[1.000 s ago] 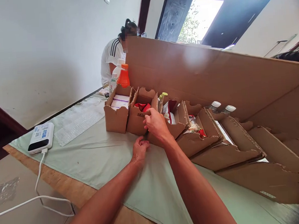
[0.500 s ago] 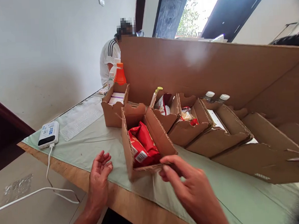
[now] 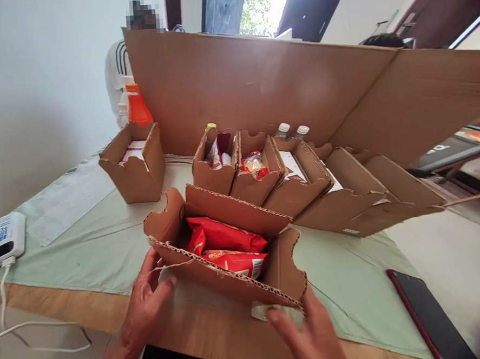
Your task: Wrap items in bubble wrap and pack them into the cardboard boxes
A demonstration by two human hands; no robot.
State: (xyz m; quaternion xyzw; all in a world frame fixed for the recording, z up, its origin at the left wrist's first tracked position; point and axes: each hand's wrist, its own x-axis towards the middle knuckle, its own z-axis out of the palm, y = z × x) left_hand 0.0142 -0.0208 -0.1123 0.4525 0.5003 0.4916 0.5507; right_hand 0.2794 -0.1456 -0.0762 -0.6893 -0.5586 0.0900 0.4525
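A small open cardboard tray (image 3: 213, 281) holding red snack packets (image 3: 223, 240) sits at the near edge of the table, turned broadside to me. My left hand (image 3: 148, 301) grips its left end, thumb on the front wall. At the tray's right front corner my right hand (image 3: 310, 332) holds it from below, fingers curled under the wall. Behind it stands a row of similar cardboard trays (image 3: 264, 183) with packets and bottles inside.
A tall cardboard sheet (image 3: 299, 89) walls off the back. A separate tray (image 3: 133, 169) and an orange bottle (image 3: 138, 107) stand at the left. A white power bank (image 3: 2, 240) lies far left, a dark phone (image 3: 429, 314) near right. Another person (image 3: 117, 62) sits behind.
The tray of red packets has come out of the row to the table's near edge and been turned sideways. Both hands have closed on its ends. The camera view shifted left.
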